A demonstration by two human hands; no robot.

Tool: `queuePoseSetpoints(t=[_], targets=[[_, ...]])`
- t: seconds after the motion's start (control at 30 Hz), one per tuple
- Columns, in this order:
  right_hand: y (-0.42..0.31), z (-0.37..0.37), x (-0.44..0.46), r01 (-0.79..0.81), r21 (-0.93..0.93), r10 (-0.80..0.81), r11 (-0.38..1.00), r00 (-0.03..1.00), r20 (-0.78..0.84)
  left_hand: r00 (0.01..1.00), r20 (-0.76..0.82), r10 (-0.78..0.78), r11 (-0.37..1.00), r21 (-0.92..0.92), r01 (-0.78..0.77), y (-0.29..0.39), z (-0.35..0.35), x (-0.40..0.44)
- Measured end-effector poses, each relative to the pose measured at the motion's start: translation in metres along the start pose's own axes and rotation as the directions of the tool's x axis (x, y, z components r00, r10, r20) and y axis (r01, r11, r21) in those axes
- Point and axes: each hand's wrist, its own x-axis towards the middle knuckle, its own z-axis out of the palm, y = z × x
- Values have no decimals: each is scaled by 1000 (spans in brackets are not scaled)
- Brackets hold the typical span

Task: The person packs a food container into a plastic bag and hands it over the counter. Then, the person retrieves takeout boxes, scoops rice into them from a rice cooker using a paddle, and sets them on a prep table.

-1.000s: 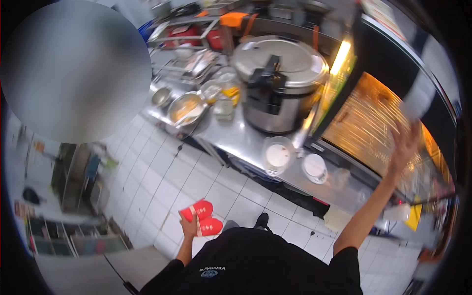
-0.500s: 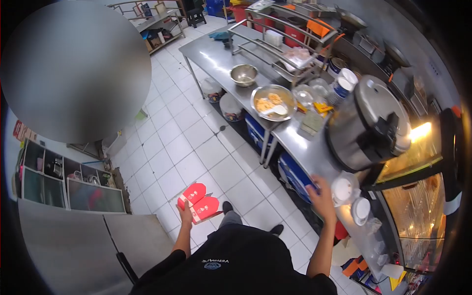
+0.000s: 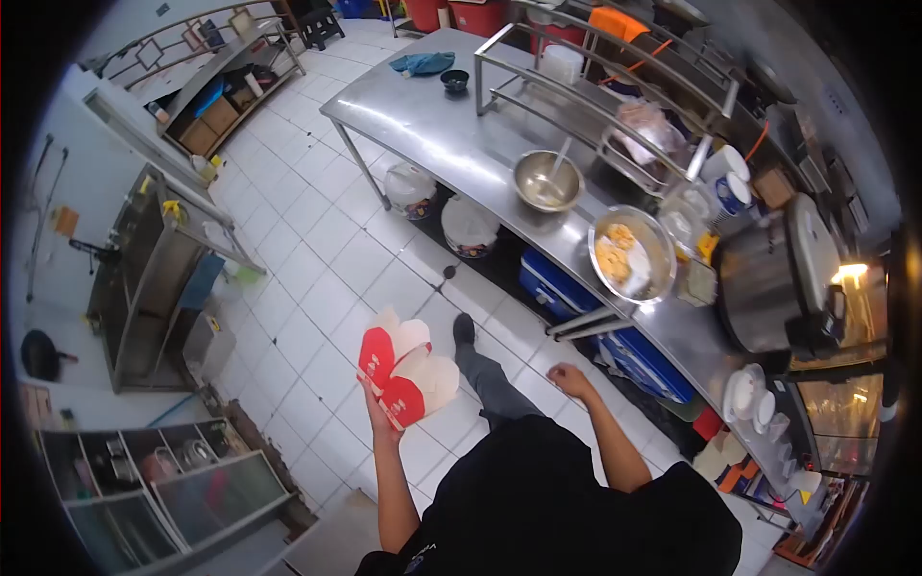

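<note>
Two red paper boxes with white insides and raised flaps (image 3: 404, 396) are in my left hand (image 3: 380, 408), which grips them from below over the tiled floor. My right hand (image 3: 570, 380) hangs beside my body with its fingers curled, to the right of the boxes and left of the steel table; whether anything is inside the fingers is too small to tell. On the table edge stands a steel bowl (image 3: 656, 293) with orange-yellow food and something white in it. Left of it is another steel bowl (image 3: 526, 186) with a utensil.
A long steel table (image 3: 423, 123) runs down the right, with a wire-framed rack on top and a large cooker (image 3: 768, 285) nearer. Blue crates (image 3: 643, 365) and white buckets (image 3: 469, 228) stand beneath. Shelving cabinets (image 3: 211, 480) are at lower left.
The view has swung left along the table. My right hand has come down from the heated cabinet to my side, its fingers now curled. The red boxes, still in my left hand, now show their open tops.
</note>
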Motion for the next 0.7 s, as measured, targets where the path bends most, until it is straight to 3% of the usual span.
queuePoseSetpoints(t=[0.03, 0.07, 0.13, 0.17, 0.23, 0.3, 0.33, 0.37, 0.4, 0.43, 0.5, 0.53, 0.57, 0.6, 0.63, 0.67, 0.7], targets=[[-7, 7, 47, -113, 140, 113, 984, 994, 6, 1000, -8, -24, 1000, 15, 24, 14, -1, 24], [-28, 7, 92, -115, 209, 123, 971, 992, -25, 999, -15, -46, 999, 24, 46, 28, 1, 49], [-68, 17, 193, -221, 536, 289, 815, 956, -45, 996, -85, -13, 991, 129, 24, 65, 9, 83], [-85, 9, 269, -173, 497, 258, 850, 960, -106, 994, -111, 20, 983, 182, 0, 86, 15, 109], [-94, 52, 359, -165, 462, 280, 871, 940, -192, 970, -197, 140, 845, 535, -13, 134, 11, 139], [-109, 77, 458, -148, 445, 271, 883, 935, -228, 954, -296, 54, 977, 213, 11, 143, -26, 216], [-96, 90, 498, -126, -2, 122, 992, 968, -218, 957, -291, -2, 985, 164, 52, 157, -62, 247], [-76, 91, 545, -36, -451, -20, 892, 993, -118, 956, -289, -55, 991, 103, 88, 157, -91, 270], [-63, 95, 595, 116, -788, -138, 605, 990, 40, 950, -308, -48, 992, 99, 83, 158, -96, 304], [-55, 108, 623, -54, -707, -192, 705, 945, -264, 945, -324, -41, 991, 105, 79, 169, -87, 341], [-20, 122, 680, -188, -764, -218, 617, 892, -396, 919, -389, -64, 991, 83, 104, 167, -128, 392], [-96, 113, 679, -539, -293, 321, 789, 770, -552, 901, -429, -60, 988, 100, 114, 174, -128, 412], [-84, 125, 698, -517, -199, 315, 833, 737, -598, 889, -453, -70, 983, 120, 138, 178, -123, 444], [-69, 136, 713, -552, -234, 290, 800, 699, -653, 911, -402, -96, 988, 73, 137, 182, -135, 476], [-36, 147, 725, -440, -324, 126, 837, 733, -669, 927, -351, -134, 989, 15, 148, 182, -148, 499], [-46, 165, 725, -477, -234, 157, 847, 646, -747, 934, -311, -178, 984, -52, 171, 187, -158, 514], [-28, 185, 731, -522, -264, 174, 811, 646, -744, 935, -305, -183, 983, -52, 175, 199, -168, 535]])
